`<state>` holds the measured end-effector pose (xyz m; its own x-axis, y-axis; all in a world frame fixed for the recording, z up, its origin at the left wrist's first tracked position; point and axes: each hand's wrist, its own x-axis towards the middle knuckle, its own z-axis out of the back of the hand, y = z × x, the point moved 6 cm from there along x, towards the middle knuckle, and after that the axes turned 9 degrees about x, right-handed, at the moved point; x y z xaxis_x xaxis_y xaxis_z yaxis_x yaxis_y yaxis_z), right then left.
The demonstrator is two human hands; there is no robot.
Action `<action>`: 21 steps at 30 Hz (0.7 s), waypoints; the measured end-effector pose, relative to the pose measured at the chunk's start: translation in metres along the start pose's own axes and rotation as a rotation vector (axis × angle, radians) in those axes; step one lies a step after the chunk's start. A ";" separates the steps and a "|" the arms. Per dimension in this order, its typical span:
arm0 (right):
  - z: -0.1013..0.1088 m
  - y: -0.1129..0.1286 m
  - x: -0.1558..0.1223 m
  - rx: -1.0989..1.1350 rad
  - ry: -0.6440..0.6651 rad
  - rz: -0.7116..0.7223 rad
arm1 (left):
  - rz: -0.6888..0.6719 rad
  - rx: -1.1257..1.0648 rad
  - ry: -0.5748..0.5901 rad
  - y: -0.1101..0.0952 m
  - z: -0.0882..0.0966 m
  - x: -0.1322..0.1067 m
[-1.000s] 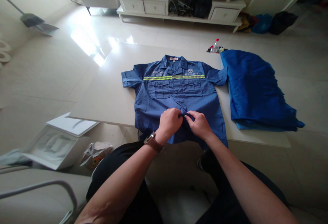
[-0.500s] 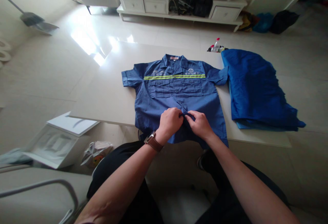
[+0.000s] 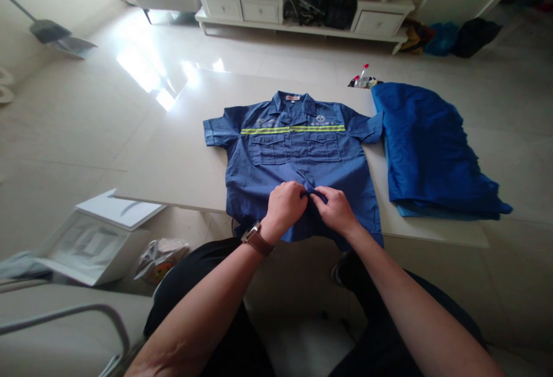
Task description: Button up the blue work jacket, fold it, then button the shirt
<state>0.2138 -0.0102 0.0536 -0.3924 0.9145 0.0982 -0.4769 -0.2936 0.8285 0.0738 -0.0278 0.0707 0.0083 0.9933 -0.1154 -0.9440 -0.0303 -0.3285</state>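
Both hands (image 3: 310,207) pinching placket, blue shirt (image 3: 298,158) flat, yellow-striped chest

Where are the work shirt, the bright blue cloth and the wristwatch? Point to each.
work shirt (image 3: 268,151): head view, on a chest pocket.
bright blue cloth (image 3: 427,147): head view, middle of its top surface.
wristwatch (image 3: 258,239): head view, brown strap on the left wrist.

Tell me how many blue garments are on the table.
2. A short-sleeved shirt lies flat in the middle, left hand and right hand pinching its front near the hem. A brighter blue garment lies bunched at its right; that heap may hide more.
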 end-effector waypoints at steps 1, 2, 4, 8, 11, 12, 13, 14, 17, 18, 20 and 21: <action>0.000 0.000 0.000 -0.001 -0.002 0.001 | 0.000 0.001 0.001 0.000 0.000 0.000; 0.000 0.000 0.000 -0.002 -0.003 0.002 | 0.000 0.004 0.003 0.000 -0.001 0.000; 0.000 -0.001 -0.001 -0.007 -0.005 0.005 | -0.001 0.008 0.008 0.000 -0.001 0.000; 0.000 0.000 0.000 -0.013 -0.001 0.007 | -0.005 0.017 0.008 0.000 0.000 0.000; 0.000 -0.001 0.000 -0.014 0.006 0.006 | -0.005 0.025 0.015 0.000 0.000 0.001; 0.000 -0.001 0.000 -0.018 0.009 0.008 | -0.004 0.025 0.015 0.000 0.000 0.001; -0.001 -0.001 0.000 -0.023 0.012 0.010 | -0.004 0.024 0.014 0.001 0.000 0.001; -0.001 -0.002 0.000 -0.027 0.014 0.011 | -0.004 0.022 0.013 0.001 0.000 0.001; -0.001 -0.003 0.000 -0.027 0.008 0.010 | -0.003 0.018 0.007 0.001 -0.001 0.000; -0.001 -0.003 0.000 -0.026 0.004 0.010 | -0.002 0.018 0.007 0.001 -0.001 0.000; -0.001 -0.003 0.000 -0.028 0.002 0.012 | 0.003 0.018 0.006 0.002 -0.001 0.001; -0.001 -0.003 0.000 -0.029 0.003 0.013 | 0.005 0.018 0.005 0.002 -0.001 0.001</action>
<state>0.2146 -0.0096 0.0505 -0.4011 0.9098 0.1071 -0.4944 -0.3134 0.8108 0.0722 -0.0273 0.0689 0.0050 0.9926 -0.1214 -0.9497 -0.0333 -0.3114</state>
